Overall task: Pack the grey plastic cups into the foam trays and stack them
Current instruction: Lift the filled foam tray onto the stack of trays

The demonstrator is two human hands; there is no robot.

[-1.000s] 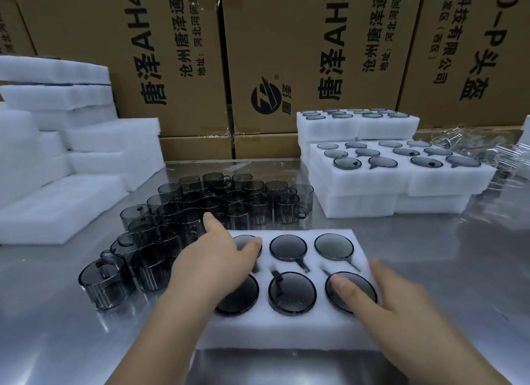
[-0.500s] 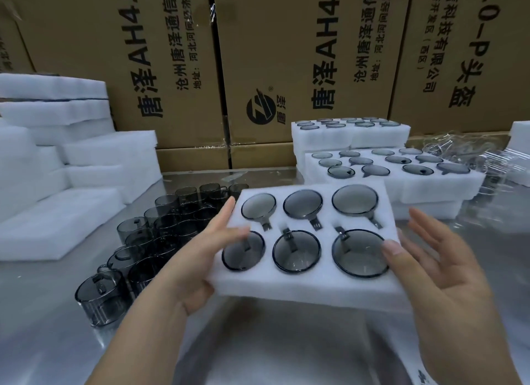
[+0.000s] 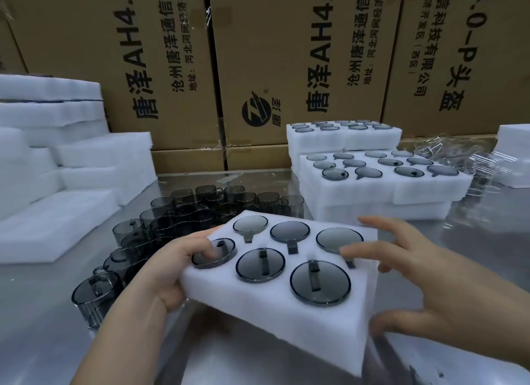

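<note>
Tipping is the main worry here: the foam tray [image 3: 258, 313] is held clear of the counter [image 3: 43, 313] at a slant, its near right corner lowest. The six grey cups [image 3: 320, 283] appear only to sit in their pockets. Should the slant steepen on the way to the stacked trays [image 3: 358, 195] at the right rear, a cup could likely slide out. The foam looks soft (it may well bend), so a grip at the two ends alone might let the middle sag. A crooked landing could leave the stack uneven. The loose cups [image 3: 177, 212] crowd just beside the left forearm, and a careless swing might knock them over.

The left hand [image 3: 172, 270] grips the tray's left edge, with the thumb curled over the top onto the front-left cup and the fingers hidden beneath. The right hand [image 3: 430, 284] takes the right edge. Its fingers are spread over the top near the back-right cup and its thumb presses the side wall lower down. It is blurred, so how firmly it pinches is hard to say.
</note>
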